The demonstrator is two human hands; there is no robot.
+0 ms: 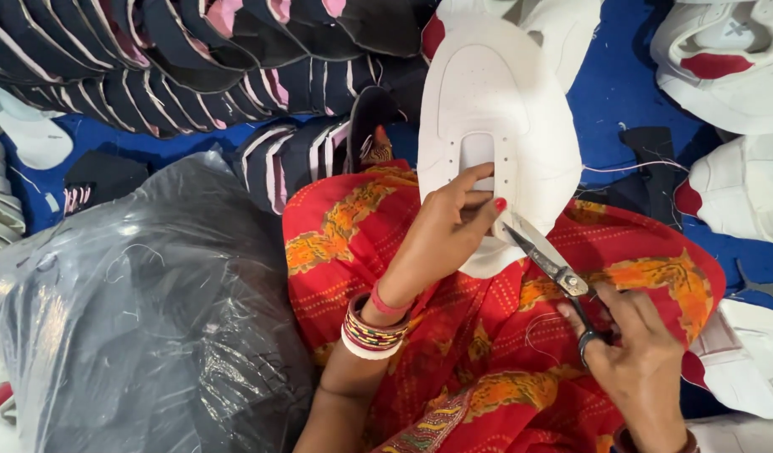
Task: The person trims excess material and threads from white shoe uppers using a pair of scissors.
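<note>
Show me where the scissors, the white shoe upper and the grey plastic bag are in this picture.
scissors (547, 258): head view, on the blades near the pivot.
white shoe upper (487, 92): head view, on the perforated toe area.
grey plastic bag (143, 310): head view, on its crinkled top surface.

One head-worn camera, looking steeply down

A single view comes from the person's head and faces down over the lap, close enough that the left hand (453, 222) and right hand (638, 361) fill the lower middle. The blue floor (613, 92) runs along the top, a black plastic bag (143, 319) fills the lower left
</note>
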